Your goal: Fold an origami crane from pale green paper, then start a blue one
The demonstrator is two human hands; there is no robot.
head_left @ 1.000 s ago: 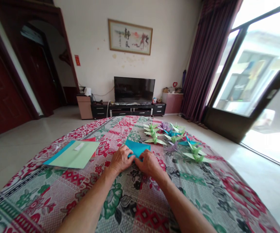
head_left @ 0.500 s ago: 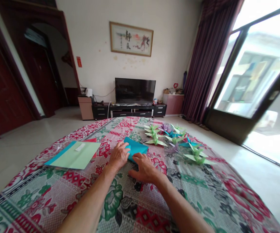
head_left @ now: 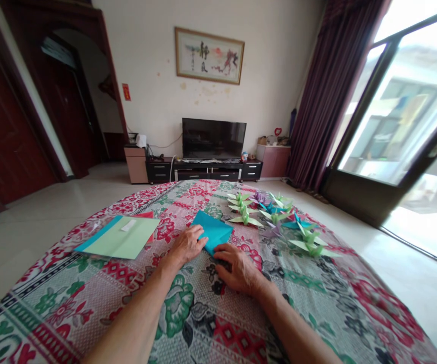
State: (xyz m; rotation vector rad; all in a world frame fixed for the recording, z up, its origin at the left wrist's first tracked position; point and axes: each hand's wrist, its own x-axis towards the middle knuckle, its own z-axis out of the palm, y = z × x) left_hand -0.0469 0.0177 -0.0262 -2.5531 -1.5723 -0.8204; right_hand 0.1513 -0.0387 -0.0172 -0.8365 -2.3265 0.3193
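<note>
A folded piece of blue origami paper [head_left: 213, 230] lies on the tablecloth in front of me, one corner pointing away. My left hand [head_left: 188, 244] holds its left edge, fingers bent together and the thumb on top. At the lower right edge, my right hand [head_left: 239, 268] touches the paper with its fingertips; its thumb is spread apart from the fingers. Beyond my right hand stand several folded paper cranes, among them a green crane [head_left: 246, 216], a blue crane [head_left: 297, 221] and a purple crane [head_left: 274, 230].
A stack of paper [head_left: 118, 240], pale green on top with blue and red edges showing, lies on the left with a small white slip [head_left: 128, 225] on it. The patterned tablecloth [head_left: 188, 328] covers the round table. A television [head_left: 214, 139] stands beyond.
My right hand has slid slightly right and toward me, now at the paper's lower corner. My left hand stays at the left edge. The view has shifted a little.
</note>
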